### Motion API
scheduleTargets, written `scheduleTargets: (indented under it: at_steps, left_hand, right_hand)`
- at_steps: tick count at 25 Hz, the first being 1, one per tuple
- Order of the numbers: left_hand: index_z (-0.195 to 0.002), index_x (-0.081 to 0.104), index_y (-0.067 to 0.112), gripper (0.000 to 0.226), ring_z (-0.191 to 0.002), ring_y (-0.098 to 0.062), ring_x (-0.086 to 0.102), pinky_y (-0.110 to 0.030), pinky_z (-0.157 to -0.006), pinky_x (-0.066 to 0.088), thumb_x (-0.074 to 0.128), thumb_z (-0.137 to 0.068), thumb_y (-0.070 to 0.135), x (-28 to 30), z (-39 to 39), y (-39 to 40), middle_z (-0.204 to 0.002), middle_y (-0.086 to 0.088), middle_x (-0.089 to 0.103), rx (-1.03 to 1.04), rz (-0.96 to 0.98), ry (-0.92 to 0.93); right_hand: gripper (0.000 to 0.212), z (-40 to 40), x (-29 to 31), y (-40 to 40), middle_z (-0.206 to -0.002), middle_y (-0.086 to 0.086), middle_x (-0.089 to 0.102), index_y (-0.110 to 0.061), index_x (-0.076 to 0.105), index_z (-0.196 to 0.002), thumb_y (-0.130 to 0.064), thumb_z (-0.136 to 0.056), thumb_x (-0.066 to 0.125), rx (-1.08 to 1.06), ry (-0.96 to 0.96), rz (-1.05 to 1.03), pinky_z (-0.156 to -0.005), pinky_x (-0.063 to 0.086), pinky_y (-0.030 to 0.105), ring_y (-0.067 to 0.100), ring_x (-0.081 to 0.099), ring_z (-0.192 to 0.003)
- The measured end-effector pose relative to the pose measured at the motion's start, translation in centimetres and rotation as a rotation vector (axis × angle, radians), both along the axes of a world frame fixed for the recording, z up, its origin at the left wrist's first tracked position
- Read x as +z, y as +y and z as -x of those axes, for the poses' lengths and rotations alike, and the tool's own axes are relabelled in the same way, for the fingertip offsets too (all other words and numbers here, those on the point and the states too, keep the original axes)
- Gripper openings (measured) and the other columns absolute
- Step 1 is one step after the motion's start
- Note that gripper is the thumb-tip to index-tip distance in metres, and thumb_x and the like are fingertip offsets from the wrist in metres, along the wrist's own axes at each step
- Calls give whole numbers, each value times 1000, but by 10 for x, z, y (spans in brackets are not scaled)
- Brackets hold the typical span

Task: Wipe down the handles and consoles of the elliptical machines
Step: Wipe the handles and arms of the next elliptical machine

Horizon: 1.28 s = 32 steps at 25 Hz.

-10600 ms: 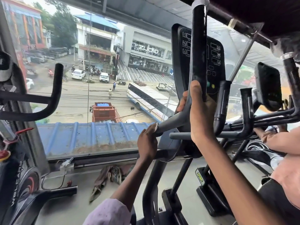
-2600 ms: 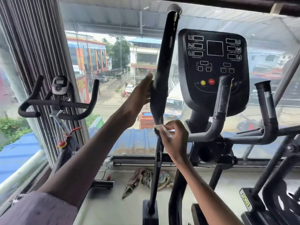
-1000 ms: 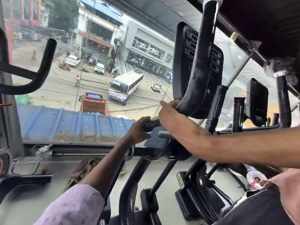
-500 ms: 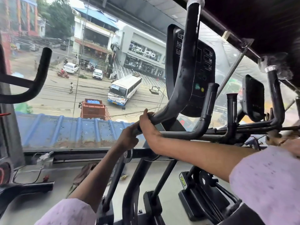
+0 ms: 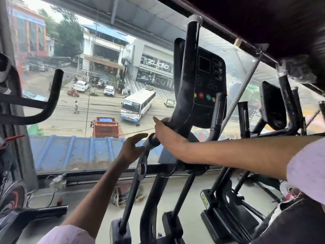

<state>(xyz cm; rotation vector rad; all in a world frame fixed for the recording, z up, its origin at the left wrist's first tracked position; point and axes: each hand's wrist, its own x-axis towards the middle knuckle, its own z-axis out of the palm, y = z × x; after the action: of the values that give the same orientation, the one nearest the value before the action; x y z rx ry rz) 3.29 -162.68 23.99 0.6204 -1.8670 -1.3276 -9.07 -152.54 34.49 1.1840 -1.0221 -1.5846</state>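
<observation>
A tall black moving handle of the elliptical rises in front of the window, curving down to a grey joint. My right hand grips the base of this handle from the right. My left hand is just left of the joint with fingers straight, off the bar or barely touching it. Behind the handle stands the black console with coloured buttons. A short fixed handle curves up in front of the console. No cloth shows in either hand.
A second elliptical with its console and handles stands to the right. An exercise bike handlebar juts in at the left. A crumpled rag lies on the floor by the window sill. The machine's frame fills the lower middle.
My left hand has let go of the bar below the joint and opened. My right hand has slid slightly up the handle base. The view has shifted a little.
</observation>
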Motion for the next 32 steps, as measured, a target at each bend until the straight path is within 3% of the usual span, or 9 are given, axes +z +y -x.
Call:
scheduleTargets:
  at_steps: [2, 4, 6, 9, 12, 15, 21, 25, 32]
  left_hand:
    - [-120, 64, 0, 36, -81, 9, 64, -9, -75, 49, 60, -85, -10, 30, 8, 18, -110, -9, 65, -61, -117, 166]
    - [-105, 63, 3, 15, -56, 2, 56, -8, -54, 42, 51, -97, -3, 59, 19, 37, -90, -9, 56, -147, -258, 285]
    - [-92, 62, 14, 12, -62, -15, 44, -20, -52, 34, 55, -96, 23, 74, 34, 44, -82, -9, 48, -189, -372, 274]
    - [-73, 63, 19, 30, -65, -21, 34, -30, -58, 25, 55, -83, 46, 69, 49, 38, -66, -4, 48, -142, -429, 213]
    - [-95, 63, 6, 55, -68, -20, 37, -33, -60, 27, 44, -87, 57, 67, 53, 35, -82, -10, 60, -158, -385, 162]
    - [-101, 62, 3, 76, -70, -21, 42, -35, -63, 31, 31, -86, 71, 68, 49, 37, -78, -6, 58, -151, -310, 109]
    - [-85, 66, 7, 70, -68, -20, 39, -30, -59, 30, 26, -101, 63, 70, 48, 38, -73, -10, 50, -142, -322, 163]
    - [-107, 69, 2, 70, -78, -22, 47, -31, -67, 35, 25, -103, 57, 71, 47, 39, -87, -12, 60, -146, -331, 134]
    - [-124, 63, 14, 54, -111, -15, 59, -21, -72, 40, 25, -106, 48, 73, 42, 45, -122, -4, 65, -163, -344, 128]
  right_hand:
    - [37, -35, 42, 25, -83, 23, 51, 7, 56, -89, -22, -101, 35, 37, 125, -72, -119, 11, 60, 35, 45, -79]
    - [31, -38, 79, 52, -89, 9, 58, -1, 62, -98, -5, -97, 31, 267, 235, -110, -120, 14, 58, 30, 53, -84]
    - [34, -30, 96, 56, -85, 4, 60, -6, 64, -96, 5, -96, 32, 634, 28, -190, -120, 23, 52, 25, 59, -81]
    - [28, -11, 136, 59, -83, 8, 62, -5, 62, -94, -7, -106, 36, 713, -258, -226, -118, 29, 47, 26, 62, -80]
    - [39, -8, 164, 56, -98, 14, 66, -4, 63, -103, -25, -109, 32, 767, -453, -140, -120, 26, 46, 32, 64, -100]
    - [37, -3, 128, 58, -101, 18, 66, -1, 66, -104, -26, -107, 38, 846, -595, 116, -117, 31, 47, 37, 62, -107]
    - [30, 4, 118, 51, -90, 12, 68, -4, 69, -94, -19, -105, 45, 1082, -609, 72, -110, 42, 45, 32, 66, -93]
    - [34, 2, 157, 41, -83, 9, 63, -6, 68, -88, -22, -105, 42, 957, -750, -63, -113, 38, 46, 26, 59, -80]
    - [34, 0, 163, 41, -89, 8, 67, -6, 69, -95, -24, -106, 41, 832, -1029, 210, -116, 34, 41, 25, 64, -88]
